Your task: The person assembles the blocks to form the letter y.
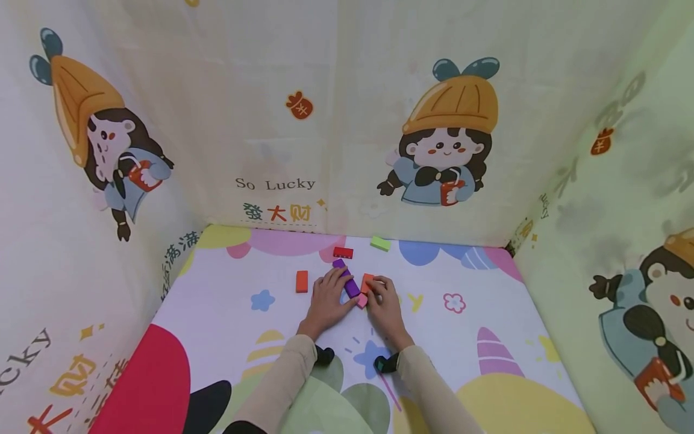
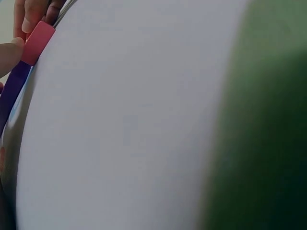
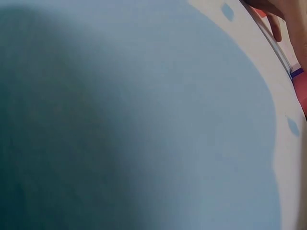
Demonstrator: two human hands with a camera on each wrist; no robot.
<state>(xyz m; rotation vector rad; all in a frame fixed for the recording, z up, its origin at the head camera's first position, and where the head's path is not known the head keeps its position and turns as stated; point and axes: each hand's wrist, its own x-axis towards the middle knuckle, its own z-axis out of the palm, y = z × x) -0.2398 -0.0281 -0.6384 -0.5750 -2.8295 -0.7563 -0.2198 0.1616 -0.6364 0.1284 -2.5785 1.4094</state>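
In the head view my left hand (image 1: 325,302) grips a long purple block (image 1: 352,287), its fingers along the far side and its thumb near the close end. A second, shorter purple piece (image 1: 338,263) lines up with it at the far end. A pink block (image 1: 361,301) sits at the near end, its edge against the purple in the left wrist view. My right hand (image 1: 386,305) pinches an orange block (image 1: 366,282) just right of the purple one. The right wrist view catches only the pink block (image 3: 301,88) and a few fingers at its edge.
A red block (image 1: 343,253) and a light green block (image 1: 380,243) lie farther back. Another orange block (image 1: 301,281) rests left of my left hand. Patterned cloth walls (image 1: 347,120) rise at the back and both sides of the printed mat (image 1: 444,337).
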